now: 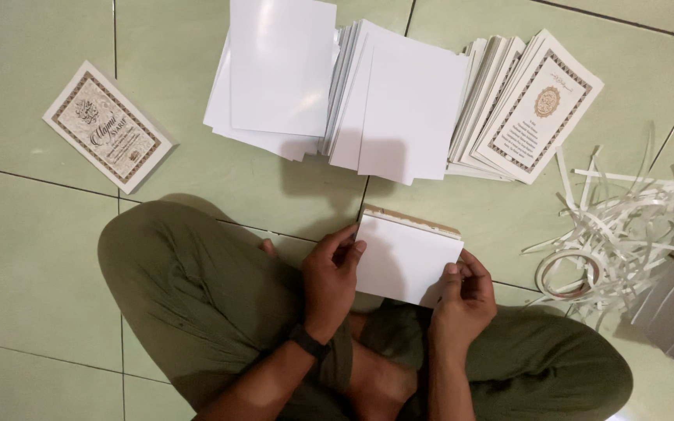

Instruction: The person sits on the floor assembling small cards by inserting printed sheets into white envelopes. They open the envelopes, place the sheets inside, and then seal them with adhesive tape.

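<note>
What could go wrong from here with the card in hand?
1. Both hands, left and right, grip the white card by its lower corners only; it may bend or slip.
2. The fanned stacks lean unevenly and might slide apart.
3. Paper strips and the tape roll lie close and could snag.

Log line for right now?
left hand: holds card | right hand: holds card | stacks beyond | strips right
</note>
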